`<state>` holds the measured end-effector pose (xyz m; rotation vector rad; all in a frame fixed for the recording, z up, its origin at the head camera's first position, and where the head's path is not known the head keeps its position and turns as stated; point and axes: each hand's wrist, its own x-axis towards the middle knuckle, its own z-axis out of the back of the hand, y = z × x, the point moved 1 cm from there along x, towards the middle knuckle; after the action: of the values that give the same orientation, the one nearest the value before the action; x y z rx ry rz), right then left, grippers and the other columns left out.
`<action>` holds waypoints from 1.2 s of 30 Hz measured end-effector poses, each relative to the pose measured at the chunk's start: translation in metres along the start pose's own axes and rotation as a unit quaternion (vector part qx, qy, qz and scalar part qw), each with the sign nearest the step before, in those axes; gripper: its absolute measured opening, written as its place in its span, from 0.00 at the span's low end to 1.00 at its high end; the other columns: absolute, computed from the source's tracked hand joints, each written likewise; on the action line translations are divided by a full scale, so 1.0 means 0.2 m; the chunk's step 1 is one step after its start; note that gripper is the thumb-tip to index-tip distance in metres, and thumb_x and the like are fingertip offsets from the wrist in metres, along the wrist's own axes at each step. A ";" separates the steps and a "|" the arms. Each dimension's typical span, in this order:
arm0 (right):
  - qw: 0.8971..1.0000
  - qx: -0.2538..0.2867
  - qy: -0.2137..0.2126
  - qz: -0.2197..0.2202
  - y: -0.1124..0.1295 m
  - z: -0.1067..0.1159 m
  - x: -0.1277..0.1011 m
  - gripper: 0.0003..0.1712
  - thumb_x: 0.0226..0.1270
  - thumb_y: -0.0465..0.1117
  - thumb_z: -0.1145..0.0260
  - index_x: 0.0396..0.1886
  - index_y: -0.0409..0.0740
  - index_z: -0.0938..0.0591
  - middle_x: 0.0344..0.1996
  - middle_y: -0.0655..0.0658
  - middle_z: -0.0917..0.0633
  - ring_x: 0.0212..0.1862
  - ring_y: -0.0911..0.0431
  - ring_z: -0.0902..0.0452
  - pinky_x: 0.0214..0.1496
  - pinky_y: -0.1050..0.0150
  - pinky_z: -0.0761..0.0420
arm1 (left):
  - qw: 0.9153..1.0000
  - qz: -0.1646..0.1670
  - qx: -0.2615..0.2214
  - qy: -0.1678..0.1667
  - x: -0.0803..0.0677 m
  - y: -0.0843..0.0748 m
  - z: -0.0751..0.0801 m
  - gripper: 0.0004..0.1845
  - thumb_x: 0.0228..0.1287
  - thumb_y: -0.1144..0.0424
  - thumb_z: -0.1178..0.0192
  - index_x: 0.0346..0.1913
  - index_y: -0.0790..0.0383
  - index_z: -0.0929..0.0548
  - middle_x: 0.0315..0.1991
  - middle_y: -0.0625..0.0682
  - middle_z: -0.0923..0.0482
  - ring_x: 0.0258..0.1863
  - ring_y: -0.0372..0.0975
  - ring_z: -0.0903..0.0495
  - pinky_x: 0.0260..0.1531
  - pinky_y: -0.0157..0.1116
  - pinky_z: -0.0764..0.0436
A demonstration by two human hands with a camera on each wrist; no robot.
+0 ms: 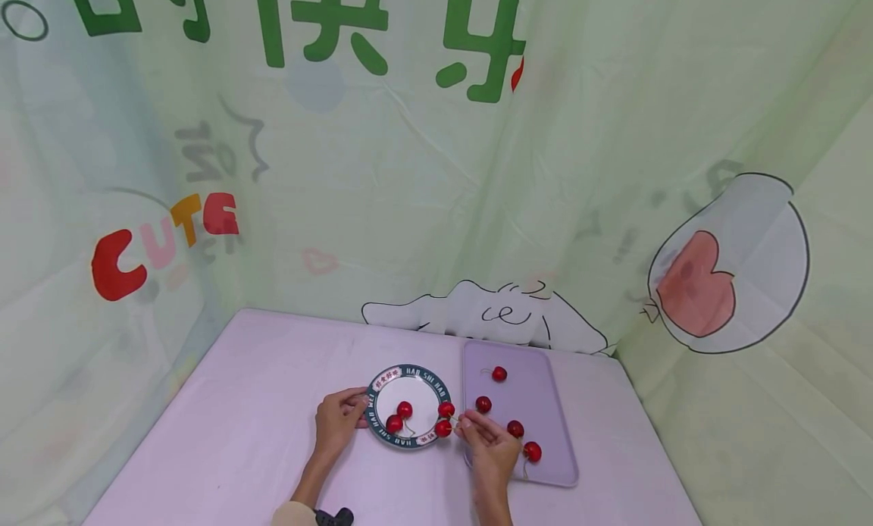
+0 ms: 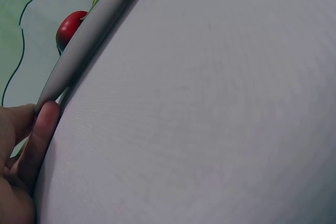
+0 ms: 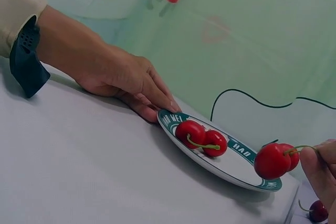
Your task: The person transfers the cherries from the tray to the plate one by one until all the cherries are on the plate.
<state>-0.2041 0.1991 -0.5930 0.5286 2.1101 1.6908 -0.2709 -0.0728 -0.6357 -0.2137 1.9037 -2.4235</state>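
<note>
Head view
Left hand (image 1: 339, 422): lies on the lilac tablecloth (image 1: 225, 435), its fingertips touching the left rim of the round plate (image 1: 379, 389); fingers fairly straight, curled round nothing.
Plate: white centre, dark green band with lettering; two cherries (image 1: 399, 417) lie together on its near-left part.
Right hand (image 1: 492, 449): at the gap between plate and tray, fingertips pinched on a thin stem; the held cherries (image 1: 445, 419), a pair of red fruits, hang at the plate's right rim.
Tray (image 1: 546, 405): lilac, rectangular, just right of the plate; four loose cherries (image 1: 483, 404) lie spread on it, one of them close to the right wrist.
Backdrop (image 1: 423, 170): pale green printed cloth with green characters, the word CUTE, and a cartoon drawing.

Left wrist view
Left hand (image 2: 23, 161): a fingertip presses against the plate's edge (image 2: 84, 40), seen from underneath as a pale curved band.
Cherry (image 2: 71, 27): one red fruit shows beyond the rim; which one it is I cannot tell.
Tablecloth (image 2: 210, 119): fills most of the picture.

Right wrist view
Left hand (image 3: 126, 80): flat on the table, fingers extended onto the plate's (image 3: 236, 163) far rim; a beige sleeve and dark wrist strap (image 3: 26, 59) behind it.
Two cherries (image 3: 202, 136): side by side on the plate, stems green.
Right hand (image 3: 321, 171): finger and thumb closed on the stem of the held cherries (image 3: 274, 160), which hang just above the plate's near rim, not plainly resting on it.
Loose cherry (image 3: 318, 211): at the bottom right corner, on the tray.
</note>
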 end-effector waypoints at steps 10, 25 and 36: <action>1.000 0.016 -0.001 0.004 0.02 -0.06 -0.05 0.18 0.68 0.22 0.26 0.55 0.17 0.15 0.40 0.31 0.06 0.33 0.57 0.07 0.40 0.62 0.05 | 1.000 -0.002 -0.003 0.003 -0.01 -0.01 0.00 0.14 0.77 0.68 0.33 0.61 0.67 0.11 0.38 0.57 0.12 0.24 0.38 0.11 0.27 0.27 0.11; 1.000 0.012 0.022 -0.014 -0.14 -0.07 0.00 0.17 0.68 0.23 0.26 0.55 0.22 0.13 0.39 0.37 0.05 0.35 0.55 0.06 0.42 0.60 0.05 | 1.000 0.002 -0.007 0.001 0.01 0.01 0.00 0.14 0.78 0.67 0.33 0.61 0.65 0.10 0.38 0.57 0.12 0.23 0.35 0.13 0.27 0.27 0.11; 0.998 -0.041 0.018 -0.041 -0.15 -0.09 -0.03 0.14 0.68 0.25 0.25 0.53 0.28 0.10 0.40 0.38 0.05 0.36 0.56 0.07 0.41 0.63 0.05 | 1.000 0.001 -0.005 0.003 0.00 0.00 0.00 0.14 0.77 0.67 0.33 0.61 0.67 0.11 0.39 0.57 0.12 0.24 0.37 0.12 0.27 0.26 0.11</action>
<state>-0.2097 0.1756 -0.6181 0.3847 2.0465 1.7444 -0.2707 -0.0737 -0.6357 -0.2049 1.9190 -2.4172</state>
